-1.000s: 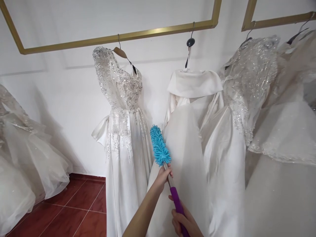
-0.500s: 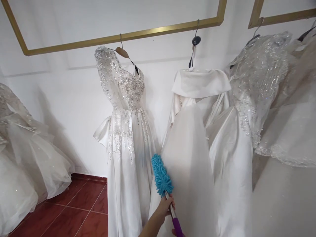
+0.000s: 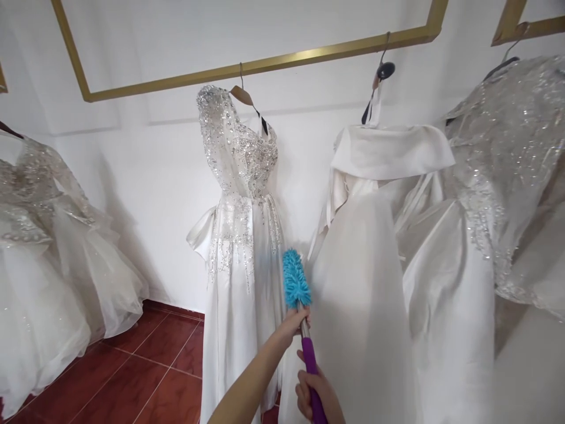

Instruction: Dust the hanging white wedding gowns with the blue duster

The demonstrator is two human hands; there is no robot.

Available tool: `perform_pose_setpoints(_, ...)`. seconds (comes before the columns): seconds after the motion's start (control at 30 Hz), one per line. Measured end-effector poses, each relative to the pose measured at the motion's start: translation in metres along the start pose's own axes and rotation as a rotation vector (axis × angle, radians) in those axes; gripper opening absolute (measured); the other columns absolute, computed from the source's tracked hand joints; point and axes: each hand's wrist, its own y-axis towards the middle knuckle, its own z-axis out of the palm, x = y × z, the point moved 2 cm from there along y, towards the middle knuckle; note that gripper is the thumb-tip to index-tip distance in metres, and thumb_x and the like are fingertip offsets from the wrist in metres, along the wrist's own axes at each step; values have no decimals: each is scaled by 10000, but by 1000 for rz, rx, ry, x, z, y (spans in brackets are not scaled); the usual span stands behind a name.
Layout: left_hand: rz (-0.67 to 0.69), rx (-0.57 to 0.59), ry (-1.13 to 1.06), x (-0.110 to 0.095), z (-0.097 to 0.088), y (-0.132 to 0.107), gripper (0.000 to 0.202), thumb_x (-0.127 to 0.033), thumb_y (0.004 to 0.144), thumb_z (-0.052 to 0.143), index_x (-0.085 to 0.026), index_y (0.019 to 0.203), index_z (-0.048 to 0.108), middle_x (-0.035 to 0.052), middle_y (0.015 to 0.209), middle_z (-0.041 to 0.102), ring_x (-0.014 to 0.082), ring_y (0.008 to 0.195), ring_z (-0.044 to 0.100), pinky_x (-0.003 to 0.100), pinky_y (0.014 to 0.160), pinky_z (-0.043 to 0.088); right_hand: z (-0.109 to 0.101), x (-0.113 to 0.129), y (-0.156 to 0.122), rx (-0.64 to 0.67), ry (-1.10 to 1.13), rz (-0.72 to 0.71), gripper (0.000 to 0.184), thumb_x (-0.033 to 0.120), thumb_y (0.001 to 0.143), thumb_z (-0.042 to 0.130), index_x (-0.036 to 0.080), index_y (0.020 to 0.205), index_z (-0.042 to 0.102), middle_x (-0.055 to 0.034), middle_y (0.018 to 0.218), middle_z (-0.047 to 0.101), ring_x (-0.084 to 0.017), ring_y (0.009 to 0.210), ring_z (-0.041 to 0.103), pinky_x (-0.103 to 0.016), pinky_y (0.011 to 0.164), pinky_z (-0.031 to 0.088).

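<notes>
Left hand (image 3: pixel 295 321) gripping metal shaft just under blue duster (image 3: pixel 295 285) head, fingers curled tight; right hand (image 3: pixel 315 394) wrapping purple handle (image 3: pixel 311 368) low at frame edge. Duster head sitting in narrow gap — beaded gown (image 3: pixel 241 235) left, plain satin gown (image 3: pixel 366 282) right, nearly brushing both. Open red tile floor (image 3: pixel 145 371) lying left.

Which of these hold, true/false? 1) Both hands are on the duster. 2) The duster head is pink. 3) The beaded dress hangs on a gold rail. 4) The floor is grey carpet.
1) True: the left hand grips the metal shaft just below the head, and the right hand grips the purple handle of the duster.
2) False: the head is blue.
3) True: the beaded dress hangs by a hanger from the gold rail.
4) False: the floor is red-brown tile.
</notes>
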Motion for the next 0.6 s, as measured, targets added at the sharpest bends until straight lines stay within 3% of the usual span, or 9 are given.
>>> perform_pose_setpoints(0.17,174,11,-73,-63,11,14,260,-346,668,607,-165,852,577,-63,559,489,66,502,430,218,547,317,37,44,13,42,-32,-128,569,321,711,540,128,1222,380,147,393,371,-36,325,293,-172,350,189)
perform_pose_setpoints(0.3,200,-56,-139,-84,4,22,265,-297,664,602,-149,883,587,-71,532,471,68,492,415,217,534,304,46,54,27,149,53,-132,596,334,702,581,118,1221,385,144,399,385,-35,328,274,-186,354,186)
perform_pose_setpoints(0.47,160,-98,-128,-75,-15,33,346,-314,650,634,-151,950,582,-76,527,480,69,485,422,212,531,304,42,38,46,149,-16,-105,678,391,716,584,134,1285,319,147,395,384,-39,312,297,-181,348,204)
perform_pose_setpoints(0.6,100,-121,-54,-46,-34,50,391,-360,630,656,-148,949,576,-74,523,480,72,484,428,216,538,313,24,-1,69,108,32,-38,760,420,664,637,149,1296,313,143,390,416,-39,290,307,-170,327,183)
